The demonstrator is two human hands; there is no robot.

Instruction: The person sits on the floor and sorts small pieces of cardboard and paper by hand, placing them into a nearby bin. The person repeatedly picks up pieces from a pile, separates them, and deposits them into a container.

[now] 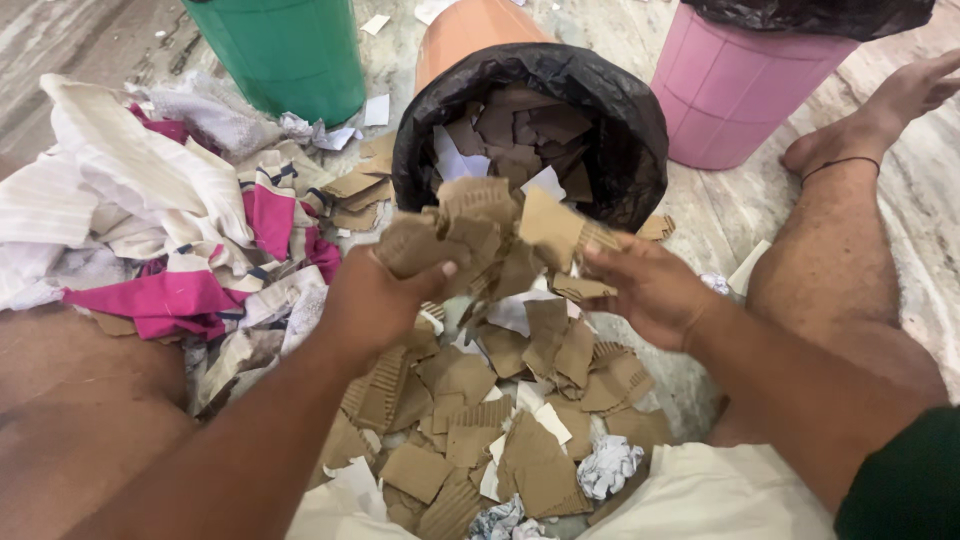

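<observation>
From the head view I see both hands raised over the floor, lifting a bundle of torn cardboard pieces [490, 235] between them. My left hand [375, 295] has its fingers [425, 272] curled shut around the left side of the bundle, thumb pressed onto the scraps, and my right hand [650, 290] clamps the right side, its fingers [600, 258] closed on the brown pieces. The bundle sits between the two hands, touching both, and hangs just in front of the mouth of the orange bin [470, 30], which is tipped toward me and lined with a black bag [630, 120]; more brown and white scraps lie inside it. Below the hands a heap of loose cardboard scraps [480, 420] covers the floor between my legs, with crumpled paper balls [608, 465] mixed in. To the left lies a pile of white and pink cloth [170, 210]. A green bin [285, 50] stands behind on the left, a pink bin [730, 90] on the right.
</observation>
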